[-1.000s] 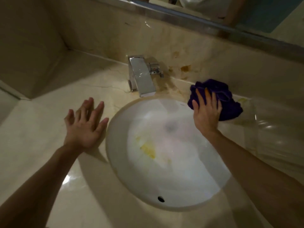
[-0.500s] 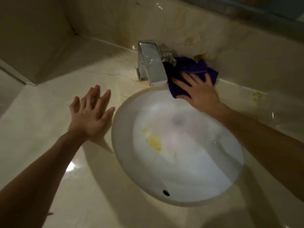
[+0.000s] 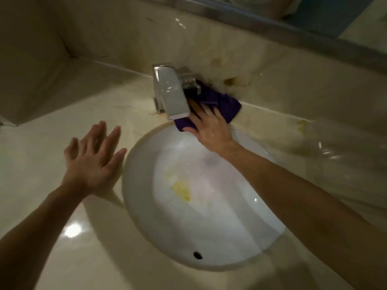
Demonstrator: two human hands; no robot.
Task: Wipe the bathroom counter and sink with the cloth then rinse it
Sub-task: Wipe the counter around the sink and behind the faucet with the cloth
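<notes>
Countertop (image 3: 52, 206) first: pale marble running the whole width, glossy, with a yellowish smear on its far right stretch (image 3: 301, 124) and brown marks on the backsplash (image 3: 232, 80) above it. Set into it is the white oval sink (image 3: 219, 237), a yellow stain (image 3: 182, 190) sitting left of centre in the bowl, not yet wiped. At the far rim stands the chrome faucet (image 3: 171, 95), its spout pointing toward the near side.

Tucked against the faucet's right flank lies the purple cloth (image 3: 217, 103), bunched on the ledge between basin and backsplash — its long run goes right and slightly far, away from the spout. The right hand (image 3: 209, 126) lies flat on top of it, fingers stretched out and pressing down rather than gripping, fingertips aimed at the faucet base. The left hand (image 3: 92, 160) rests spread and relaxed on the counter left of the sink, holding nothing, well apart from the cloth.

So the right hand is plainly the one to go on wiping — my guess is the smear to the right or the stain in the bowl nearer to it comes next.
</notes>
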